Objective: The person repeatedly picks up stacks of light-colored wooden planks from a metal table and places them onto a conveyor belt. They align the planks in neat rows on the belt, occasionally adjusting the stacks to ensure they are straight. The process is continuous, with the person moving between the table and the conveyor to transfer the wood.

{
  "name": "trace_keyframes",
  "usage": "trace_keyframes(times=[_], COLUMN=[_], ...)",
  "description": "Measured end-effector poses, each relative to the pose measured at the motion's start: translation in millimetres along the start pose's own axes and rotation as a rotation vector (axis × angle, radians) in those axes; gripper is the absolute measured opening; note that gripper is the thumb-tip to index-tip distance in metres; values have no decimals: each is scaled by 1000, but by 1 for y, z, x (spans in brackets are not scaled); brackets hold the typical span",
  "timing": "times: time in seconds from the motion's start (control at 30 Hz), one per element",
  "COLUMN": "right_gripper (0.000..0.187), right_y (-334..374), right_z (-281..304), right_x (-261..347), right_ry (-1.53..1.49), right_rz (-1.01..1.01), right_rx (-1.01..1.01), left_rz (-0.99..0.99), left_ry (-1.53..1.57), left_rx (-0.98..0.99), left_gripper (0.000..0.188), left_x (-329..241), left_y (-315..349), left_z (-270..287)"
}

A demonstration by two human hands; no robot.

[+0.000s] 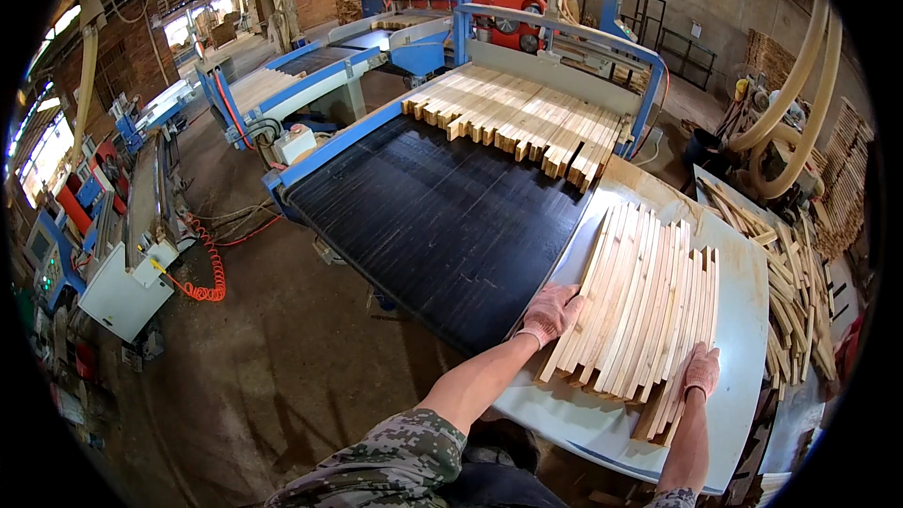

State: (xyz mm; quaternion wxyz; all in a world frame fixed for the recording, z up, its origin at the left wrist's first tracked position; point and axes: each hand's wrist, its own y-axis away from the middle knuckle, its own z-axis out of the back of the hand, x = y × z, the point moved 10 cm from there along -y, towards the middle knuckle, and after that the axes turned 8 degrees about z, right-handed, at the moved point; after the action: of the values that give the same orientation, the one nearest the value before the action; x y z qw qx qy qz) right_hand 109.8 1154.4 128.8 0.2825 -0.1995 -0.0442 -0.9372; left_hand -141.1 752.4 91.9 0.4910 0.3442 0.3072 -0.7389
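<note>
A row of pale wooden slats (640, 306) lies side by side on a white worktable (602, 423). My left hand (550, 312), in a pink knit glove, presses against the left edge of the row. My right hand (701, 372), gloved the same way, rests on the right near end of the slats. Both hands squeeze the bundle from its two sides. Beyond the table, a black conveyor belt (433, 216) carries another batch of slats (527, 118) at its far end.
A pile of loose wood strips (795, 292) lies to the right of the worktable. Blue-framed machines (310, 75) stand further back on the left. A coiled orange hose (212, 273) hangs by a white cabinet (122, 292). Yellow dust hoses (800, 85) curve at the right.
</note>
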Motion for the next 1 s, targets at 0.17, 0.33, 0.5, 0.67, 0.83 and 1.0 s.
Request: trace_keyframes(times=[0.17, 0.33, 0.5, 0.67, 0.83, 1.0], right_gripper=[75, 76, 78, 77, 77, 77], right_y=[-12, -13, -2, -5, -4, 0], right_z=[-8, -9, -1, -1, -2, 1], right_x=[-16, -16, -3, -8, -7, -4], right_ry=[-2, 12, 16, 34, 42, 31], right_rz=[39, 36, 12, 0, -13, -14], right_rx=[-83, -75, -31, -33, -37, -54], left_rz=[-2, 30, 51, 39, 48, 48], left_ry=[-1, -27, -33, -23, -34, -58], left_rx=[-7, 47, 41, 53, 49, 54], left_gripper=[56, 59, 57, 56, 57, 58], left_x=[2, 1, 7, 4, 5, 6], left_y=[-2, -2, -4, -4, -3, -3], left_z=[-3, -4, -6, -8, -8, -7])
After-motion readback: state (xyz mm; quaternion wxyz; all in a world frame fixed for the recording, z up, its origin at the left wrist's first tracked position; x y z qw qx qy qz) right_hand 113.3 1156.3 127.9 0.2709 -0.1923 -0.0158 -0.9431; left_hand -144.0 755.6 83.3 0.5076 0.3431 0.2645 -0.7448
